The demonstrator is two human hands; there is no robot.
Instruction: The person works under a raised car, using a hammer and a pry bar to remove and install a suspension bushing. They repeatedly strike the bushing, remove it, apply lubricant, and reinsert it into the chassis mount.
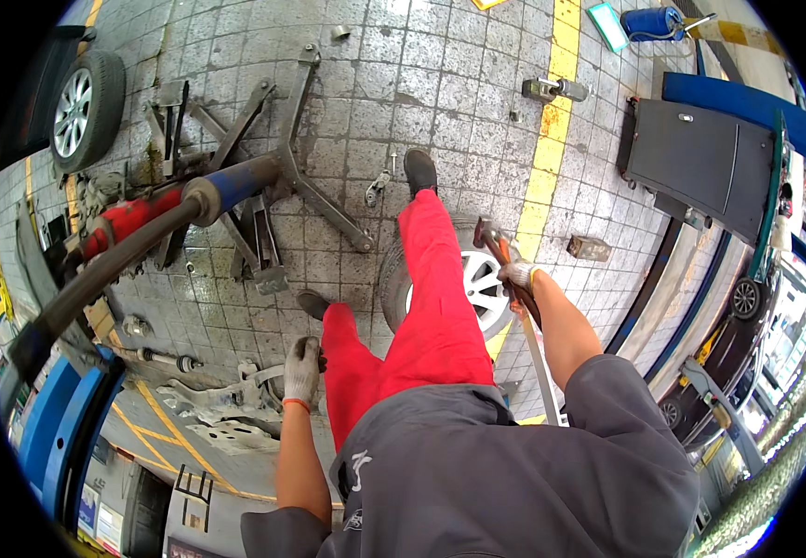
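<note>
My right hand (518, 272), in a pale glove, is closed round a hammer (490, 238) with a dark metal head. An orange-handled tool (505, 251) is bunched in the same grip; its kind is unclear. A long flat pale strip (540, 367) runs down from just below this hand. Under my right leg and the hammer lies a car wheel (488, 296) with light spokes and a dark tyre. My left hand (301, 369), also gloved, hangs beside my left thigh with its fingers curled in. Something dark shows at its edge, too small to name.
A jack with a red and blue cylinder (235, 183) and spread metal legs (293, 139) fills the left. Loose car parts (235, 395) and an axle shaft (168, 359) lie behind it. A wooden block (589, 248) and grey tool cabinet (700, 167) stand right.
</note>
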